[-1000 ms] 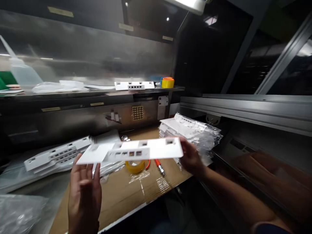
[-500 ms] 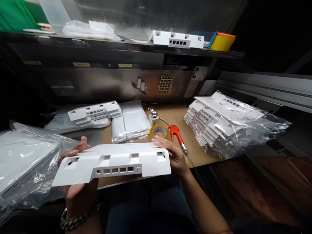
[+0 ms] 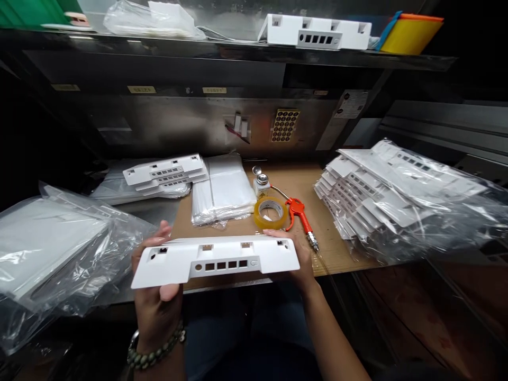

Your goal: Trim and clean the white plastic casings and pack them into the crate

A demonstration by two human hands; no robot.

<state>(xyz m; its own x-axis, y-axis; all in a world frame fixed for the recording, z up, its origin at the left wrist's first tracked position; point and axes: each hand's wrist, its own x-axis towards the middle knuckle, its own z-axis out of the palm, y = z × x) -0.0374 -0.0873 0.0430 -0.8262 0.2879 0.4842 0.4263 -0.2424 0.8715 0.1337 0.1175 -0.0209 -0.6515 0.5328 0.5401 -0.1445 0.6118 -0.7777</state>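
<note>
White plastic panel held crosswise in both hands before the near edge of a cardboard-covered bench

Gripped at its left end by the left hand, with fingers curled up behind the panel and showing above the top edge, and with the thumb projecting under the lower edge. Held at its right end by the right hand, with fingers bent over the top edge; cannot tell where the right thumb sits, hidden from view. Raised from below on the left wrist, circled by a beaded bracelet; reached from the lower right by the bare right forearm. Turned with the port strip toward the camera, rising slightly to the right.

Seen smaller and further right than half a second ago, with less of the top surface showing. Clasped now at the left end, instead of lying against spread fingers as a second ago. Unchanged in arrangement beyond, with a yellow tape roll just beside a red air gun.
</note>
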